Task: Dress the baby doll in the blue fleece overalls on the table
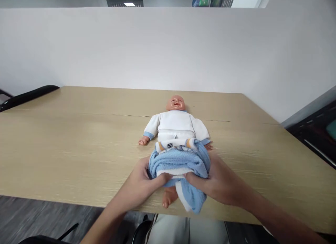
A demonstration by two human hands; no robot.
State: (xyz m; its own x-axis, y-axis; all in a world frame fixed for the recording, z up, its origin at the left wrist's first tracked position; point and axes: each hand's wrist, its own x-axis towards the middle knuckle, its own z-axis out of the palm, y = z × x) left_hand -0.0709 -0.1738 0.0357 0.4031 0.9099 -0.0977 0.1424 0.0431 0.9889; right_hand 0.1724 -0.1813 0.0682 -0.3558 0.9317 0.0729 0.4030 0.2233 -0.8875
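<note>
I have the left grip point(141, 186) pinching a bunched blue-and-white garment point(180, 162), thumb on top. Midway along the surface point(91, 142), the doll point(176, 120) lies face-up, the garment gathered over its legs, one bare foot point(169, 196) showing. My right grip point(216, 183) pinches the garment's right side, fingers mostly hidden from me.

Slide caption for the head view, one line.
Left hand and right hand grip bunched blue-and-white cloth over the lower body of a doll lying face-up on a table.
</note>
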